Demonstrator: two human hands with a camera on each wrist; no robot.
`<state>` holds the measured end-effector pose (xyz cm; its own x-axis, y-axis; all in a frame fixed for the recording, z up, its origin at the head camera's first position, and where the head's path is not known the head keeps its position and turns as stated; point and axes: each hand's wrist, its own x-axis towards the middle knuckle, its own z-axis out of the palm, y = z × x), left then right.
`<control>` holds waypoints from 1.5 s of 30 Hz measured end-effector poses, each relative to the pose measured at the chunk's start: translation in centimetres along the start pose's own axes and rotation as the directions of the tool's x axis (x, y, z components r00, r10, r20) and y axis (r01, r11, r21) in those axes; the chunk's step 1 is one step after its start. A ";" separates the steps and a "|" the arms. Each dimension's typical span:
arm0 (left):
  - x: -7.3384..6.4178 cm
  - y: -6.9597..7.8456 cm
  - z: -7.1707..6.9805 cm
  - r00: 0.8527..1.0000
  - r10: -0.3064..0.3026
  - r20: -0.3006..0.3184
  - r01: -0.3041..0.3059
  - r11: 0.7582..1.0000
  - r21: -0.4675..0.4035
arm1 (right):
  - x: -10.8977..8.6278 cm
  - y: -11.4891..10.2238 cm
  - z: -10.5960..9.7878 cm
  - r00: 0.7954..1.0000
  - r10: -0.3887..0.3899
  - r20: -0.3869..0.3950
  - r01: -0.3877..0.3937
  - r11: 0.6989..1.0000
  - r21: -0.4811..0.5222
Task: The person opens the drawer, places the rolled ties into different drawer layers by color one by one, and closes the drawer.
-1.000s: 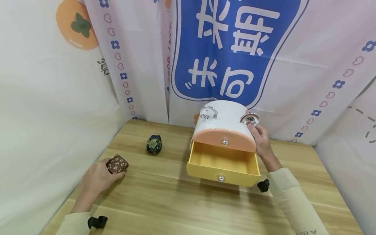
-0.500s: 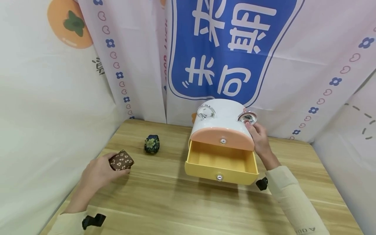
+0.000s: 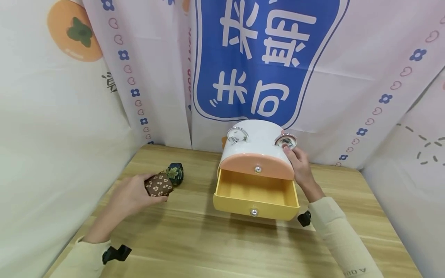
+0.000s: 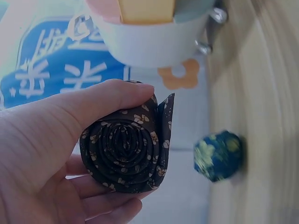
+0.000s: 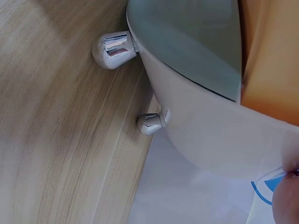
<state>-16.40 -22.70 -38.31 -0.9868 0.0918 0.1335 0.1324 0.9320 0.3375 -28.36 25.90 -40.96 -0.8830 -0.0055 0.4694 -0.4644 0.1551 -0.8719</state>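
My left hand grips a rolled-up brown necktie with small pale flowers. In the left wrist view its coiled end faces the camera, thumb over the top and fingers beneath. Just beyond it on the table is a second rolled necktie, dark blue-green with a yellowish flower; the brown roll overlaps it in the head view. My right hand holds the right chrome round fitting on top of a white, rounded drawer box. The box's yellow drawer is pulled out with nothing in it; the peach drawer above is closed.
The box stands on chrome feet near the back of the wooden table. A printed cloth hangs behind, and pale cloth walls close off both sides.
My left hand has carried the brown necktie up and rightward, toward the blue-green one. My right hand keeps its hold on the box. The head view has shifted slightly.
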 end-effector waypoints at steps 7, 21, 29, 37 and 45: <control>1.3 3.5 -0.5 0.998 0.068 0.015 -0.068 0.998 0.009 | 0.2 -0.2 -0.2 1.000 0.004 0.017 -0.004 1.000 -0.007; 3.2 8.5 -2.9 0.972 0.230 0.056 -0.231 0.973 0.016 | 0.7 0.0 -0.4 1.000 0.000 0.014 0.000 1.000 0.006; 3.8 11.7 -3.1 0.954 0.292 0.069 -0.293 0.956 -0.005 | 0.5 -0.1 -0.3 0.999 -0.029 0.017 0.029 0.999 0.017; 4.9 14.2 -2.8 0.940 0.334 0.070 -0.332 0.942 -0.045 | 0.3 -0.2 -0.3 1.000 -0.017 0.010 0.018 1.000 -0.018; 5.7 16.4 -2.2 0.925 0.357 0.128 -0.347 0.933 -0.092 | 0.2 -0.1 -0.2 0.998 -0.032 0.055 0.031 0.999 0.013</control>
<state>-19.64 -7.64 -29.94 -0.8778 0.4625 0.1251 0.4749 0.8057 0.3539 -28.46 26.11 -40.71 -0.8702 -0.0643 0.4885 -0.4925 0.1416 -0.8587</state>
